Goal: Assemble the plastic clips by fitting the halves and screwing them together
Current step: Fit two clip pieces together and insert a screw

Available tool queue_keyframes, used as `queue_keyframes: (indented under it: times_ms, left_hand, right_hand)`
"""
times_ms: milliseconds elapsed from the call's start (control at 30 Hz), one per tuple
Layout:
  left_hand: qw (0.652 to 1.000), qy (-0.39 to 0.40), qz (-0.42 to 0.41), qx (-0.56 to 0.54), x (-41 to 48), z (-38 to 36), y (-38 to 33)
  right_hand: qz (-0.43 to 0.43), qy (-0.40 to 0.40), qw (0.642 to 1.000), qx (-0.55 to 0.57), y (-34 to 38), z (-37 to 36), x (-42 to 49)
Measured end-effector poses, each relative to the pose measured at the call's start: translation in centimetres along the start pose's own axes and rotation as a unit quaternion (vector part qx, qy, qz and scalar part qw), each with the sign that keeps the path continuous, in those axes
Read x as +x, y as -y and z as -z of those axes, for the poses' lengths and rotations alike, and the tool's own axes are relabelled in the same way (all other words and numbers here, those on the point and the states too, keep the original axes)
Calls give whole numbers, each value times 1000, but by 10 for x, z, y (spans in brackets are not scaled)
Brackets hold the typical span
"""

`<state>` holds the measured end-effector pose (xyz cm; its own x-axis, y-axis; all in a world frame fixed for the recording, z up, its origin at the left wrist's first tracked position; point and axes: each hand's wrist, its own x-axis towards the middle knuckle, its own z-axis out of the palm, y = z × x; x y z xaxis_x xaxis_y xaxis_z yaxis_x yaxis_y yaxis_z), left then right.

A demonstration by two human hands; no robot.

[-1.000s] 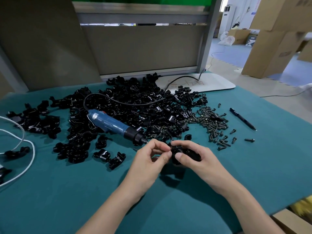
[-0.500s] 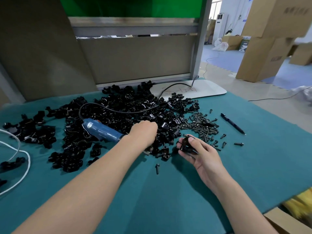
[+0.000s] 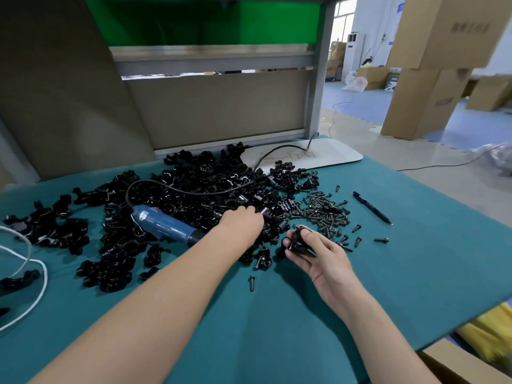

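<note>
A big heap of black plastic clip halves covers the middle of the teal table. My left hand reaches into the heap's near right edge, fingers down among the pieces; what they touch is hidden. My right hand is palm up just right of it and holds a black clip between thumb and fingers. A pile of dark screws lies behind my right hand. One loose screw lies on the cloth in front. The blue electric screwdriver lies on the heap, left of my left hand.
A black pen lies right of the screws. A white cord loops at the left edge. A white board sits at the back right. The screwdriver's black cable crosses the heap. A grey panel stands behind the table.
My left hand let go of the clip and reached forward into the heap. My right hand keeps the clip, now turned palm up. A screw now lies loose on the cloth.
</note>
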<state>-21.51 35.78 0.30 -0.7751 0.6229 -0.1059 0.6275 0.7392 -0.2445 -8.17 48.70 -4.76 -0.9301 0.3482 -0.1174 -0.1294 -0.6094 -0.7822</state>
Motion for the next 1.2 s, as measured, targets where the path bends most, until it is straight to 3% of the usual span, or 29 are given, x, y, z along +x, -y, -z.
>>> queue_keyframes:
  times_ms: [167,367,500,600,633,700,800,867,900,1100,1200]
  left_hand:
    - [993,-18,-41,-105,-2,-6,12]
    - [999,3,-41,-20,2,2,12]
    - [999,5,-50,-19,0,7,6]
    - [984,-91,-39,-147,-7,8,6]
    - [958,-146,-23,-248,-16,7,4]
    - [852,-218,-4,-476,-39,0,-4]
    - [695,-231,-19,-681,-75,-23,-28]
    - [622,-212,-1,-754,-87,-39,-43]
    - [603,-207,6,-770,-90,-45,-48]
    - [583,-226,32,-780,-90,-54,-53]
    - [604,-217,36,-766,-88,-57,-54]
  right_hand:
    - [2,8,1000,-3,-1,1,1]
    - [4,12,1000,4,-1,1,1]
    - [2,15,1000,1,-1,1,1]
    - [-2,17,1000,2,1,1,0]
    - [-6,18,1000,2,2,1,0]
    - [-14,19,1000,6,3,0,0]
    - [-30,42,999,3,3,-2,-4]
    - [-42,65,997,-20,1,-5,-7]
    - [-45,72,996,-27,0,-6,-9]
    - [-38,97,994,-32,-1,-6,-12]
    - [-36,102,993,-44,-1,-6,-13]
